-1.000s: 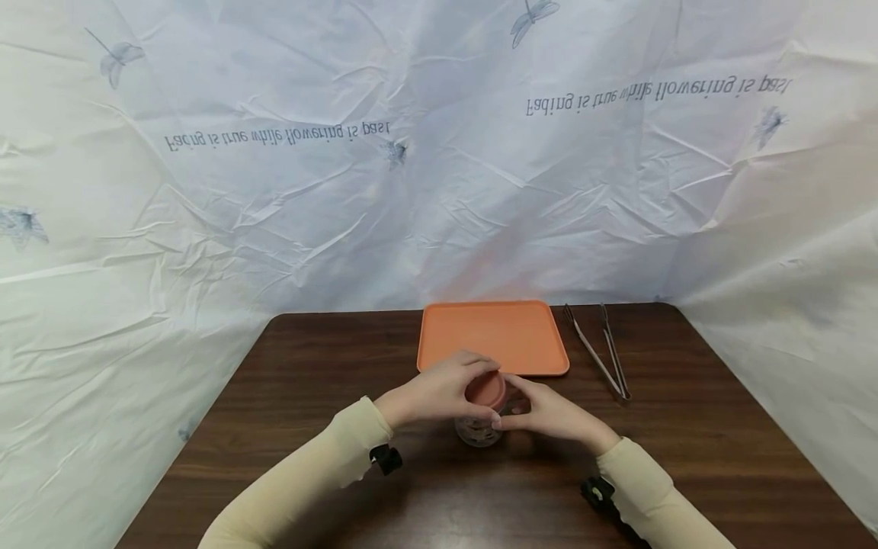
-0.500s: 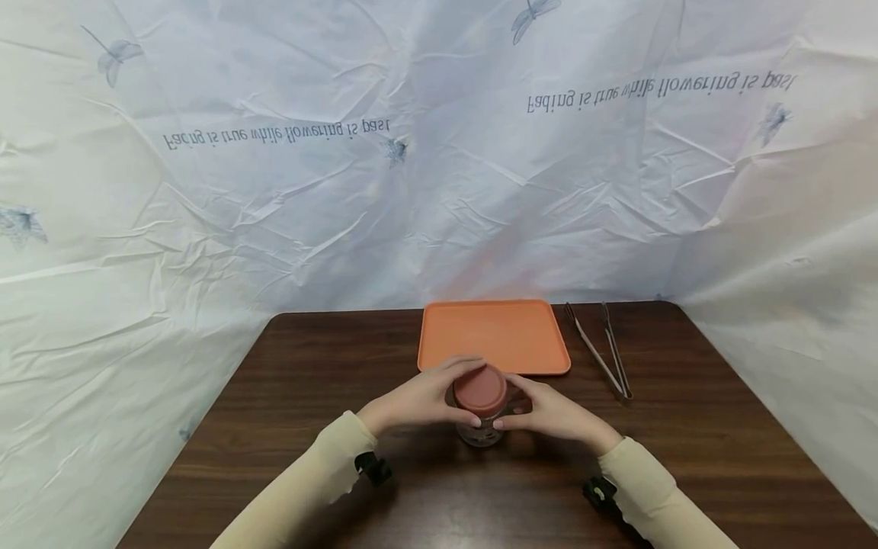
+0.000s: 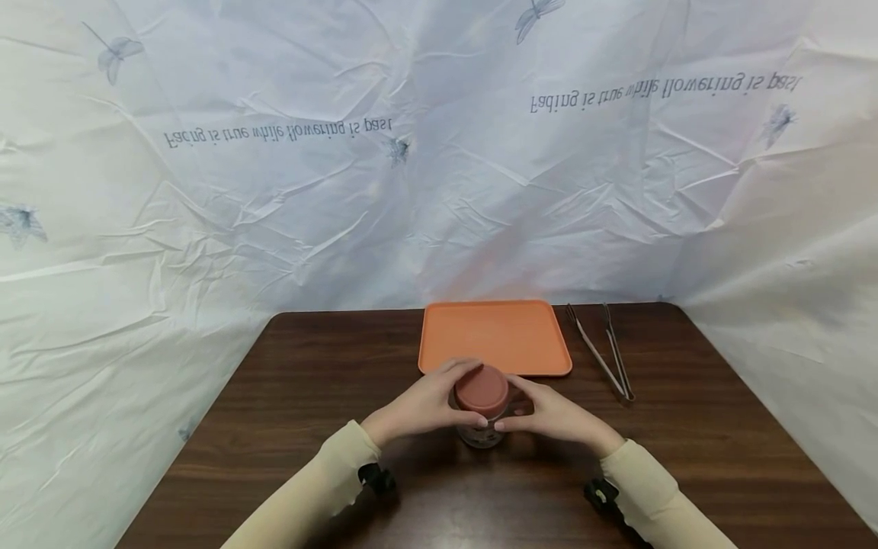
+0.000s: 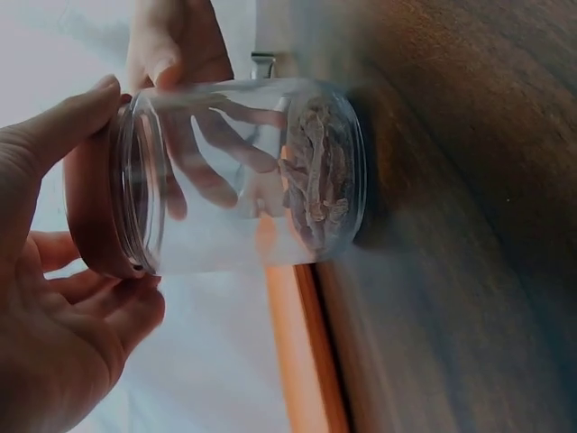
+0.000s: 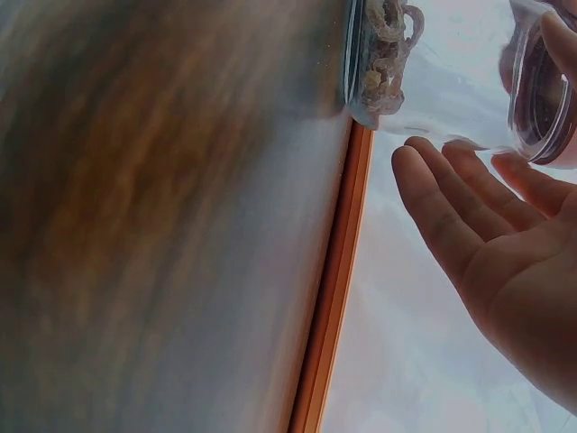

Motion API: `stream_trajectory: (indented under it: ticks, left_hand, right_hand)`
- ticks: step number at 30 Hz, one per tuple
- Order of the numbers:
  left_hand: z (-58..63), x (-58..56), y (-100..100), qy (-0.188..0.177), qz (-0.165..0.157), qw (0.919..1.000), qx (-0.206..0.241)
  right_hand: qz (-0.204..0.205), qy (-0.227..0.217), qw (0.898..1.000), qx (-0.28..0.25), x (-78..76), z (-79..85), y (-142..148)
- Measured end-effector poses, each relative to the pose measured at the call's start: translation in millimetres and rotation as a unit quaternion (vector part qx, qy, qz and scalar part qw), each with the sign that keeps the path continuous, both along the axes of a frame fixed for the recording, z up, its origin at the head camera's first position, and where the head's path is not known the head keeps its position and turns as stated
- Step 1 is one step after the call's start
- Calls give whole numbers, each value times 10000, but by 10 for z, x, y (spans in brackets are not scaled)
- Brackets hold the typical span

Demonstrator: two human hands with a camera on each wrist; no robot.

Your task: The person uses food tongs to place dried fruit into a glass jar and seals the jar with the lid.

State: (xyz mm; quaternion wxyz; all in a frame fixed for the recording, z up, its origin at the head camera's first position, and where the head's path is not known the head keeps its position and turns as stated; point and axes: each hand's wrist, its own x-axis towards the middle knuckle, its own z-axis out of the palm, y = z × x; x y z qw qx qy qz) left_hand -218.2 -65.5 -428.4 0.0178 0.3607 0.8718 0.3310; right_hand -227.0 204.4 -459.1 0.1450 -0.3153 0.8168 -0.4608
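A clear jar (image 4: 225,248) stands upright on the table, with a reddish-brown round lid (image 3: 482,390) on top. Dried, brownish, twisted pieces (image 4: 317,176) lie at its bottom; their kind is unclear. My left hand (image 3: 421,408) grips the lid's rim from the left, thumb at the near side and fingers at the far side. From the right, my right hand (image 3: 552,414) holds the jar just below the lid, its thumb in front and its fingers spread behind the clear wall. The two thumb tips nearly meet in the head view.
Behind the jar lies an orange tray (image 3: 494,335) on the dark wooden table (image 3: 329,358). Metal tongs (image 3: 610,358) rest to the tray's right, tips pointing away. A pale printed sheet (image 3: 343,221) hangs around the table's back and sides.
The left hand has drawn back from over the lid and shifted slightly left, leaving more of the lid's top in sight. The right hand has stayed nearly still on the jar.
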Motion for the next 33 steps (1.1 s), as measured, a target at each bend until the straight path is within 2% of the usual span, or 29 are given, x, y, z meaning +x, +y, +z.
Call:
stream_trajectory:
  ticks: [8, 12, 16, 20, 26, 33]
  left_hand:
    - [-96, -53, -78, -847, -210, 9939, 672]
    - [-157, -86, -120, -1261, -424, 9836, 1222]
    - [-201, -108, -179, -1559, -585, 9745, 1507]
    - [-227, -120, -249, -1629, -586, 9740, 1462]
    - [-228, -113, -324, -1444, -437, 9808, 1239]
    - [-203, -101, -274, -1322, -475, 9831, 1171]
  right_hand:
    - [91, 219, 9995, 228, 11, -4, -9]
    - [90, 238, 9994, 223, 12, -8, -11]
    - [57, 262, 9994, 208, 4, -11, -5]
    - [6, 266, 9994, 217, 0, -14, 6]
    - [-32, 238, 9995, 215, -6, -19, 14]
    - [7, 239, 9996, 158, -14, -13, 9]
